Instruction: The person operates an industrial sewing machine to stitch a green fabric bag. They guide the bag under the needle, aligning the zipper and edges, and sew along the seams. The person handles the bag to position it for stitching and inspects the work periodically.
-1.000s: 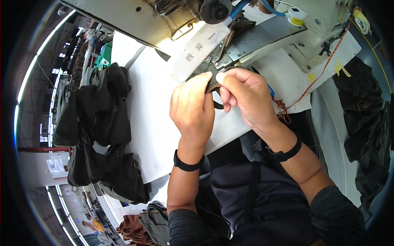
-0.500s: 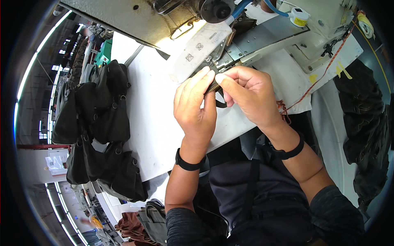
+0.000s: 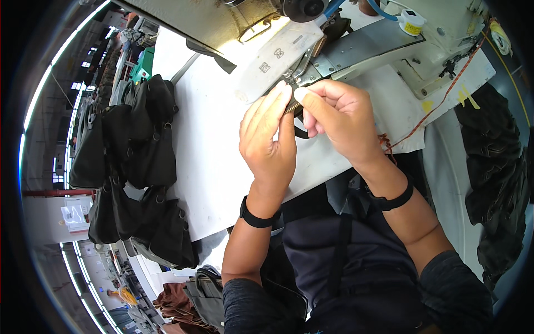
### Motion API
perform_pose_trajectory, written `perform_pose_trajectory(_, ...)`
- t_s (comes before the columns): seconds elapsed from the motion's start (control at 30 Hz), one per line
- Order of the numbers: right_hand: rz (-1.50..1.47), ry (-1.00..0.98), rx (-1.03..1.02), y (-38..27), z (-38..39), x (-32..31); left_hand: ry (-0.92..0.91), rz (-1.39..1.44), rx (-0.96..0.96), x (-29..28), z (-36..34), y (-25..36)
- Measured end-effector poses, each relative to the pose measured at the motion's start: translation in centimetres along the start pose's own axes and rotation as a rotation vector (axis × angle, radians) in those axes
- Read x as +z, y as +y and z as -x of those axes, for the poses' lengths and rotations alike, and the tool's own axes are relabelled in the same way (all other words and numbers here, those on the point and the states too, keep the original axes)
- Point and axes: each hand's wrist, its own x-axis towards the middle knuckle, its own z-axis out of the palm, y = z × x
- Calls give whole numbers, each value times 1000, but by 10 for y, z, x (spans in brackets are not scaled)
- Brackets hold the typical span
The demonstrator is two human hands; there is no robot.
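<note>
Both hands are together just in front of the sewing machine (image 3: 356, 50). Between them is a dark zipper strip (image 3: 293, 107) with a short row of brass-coloured teeth showing. My left hand (image 3: 270, 136) grips the strip between straight fingers and thumb. My right hand (image 3: 340, 119) pinches its other side, thumb against curled fingers. A black curved band (image 3: 301, 133) hangs below the fingertips; whether it belongs to the zipper strip is hidden. The machine's needle area lies just beyond the fingertips, partly covered by a pale guard plate (image 3: 275, 61).
Black bags (image 3: 139, 139) hang in a cluster along the white table (image 3: 203, 161) on the left. A small white bottle (image 3: 410, 22) stands on the machine. An orange cord (image 3: 445, 94) crosses the right side. Dark leather pieces (image 3: 492, 161) hang at far right.
The view has shifted slightly. Both hands keep their grip on the zipper strip by the machine, with only slight finger movement.
</note>
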Motion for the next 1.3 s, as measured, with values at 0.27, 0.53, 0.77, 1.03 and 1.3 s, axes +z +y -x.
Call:
perform_pose_trajectory(0.27,-97,16,92,-1,1,4,16,-82,138,-5,-8,-6)
perform_pose_trajectory(0.53,-103,68,185,-10,-1,10,2,-145,137,-6,-15,-5)
perform_pose_trajectory(0.77,-127,-30,164,-8,4,0,3,-79,111,-6,-15,-10)
perform_pose_trajectory(1.03,-89,-54,143,-7,2,-5,-106,-214,292,-19,-27,-7)
perform_pose_trajectory(1.3,-127,-38,180,-9,1,-2,-105,-200,22,-14,-20,-2)
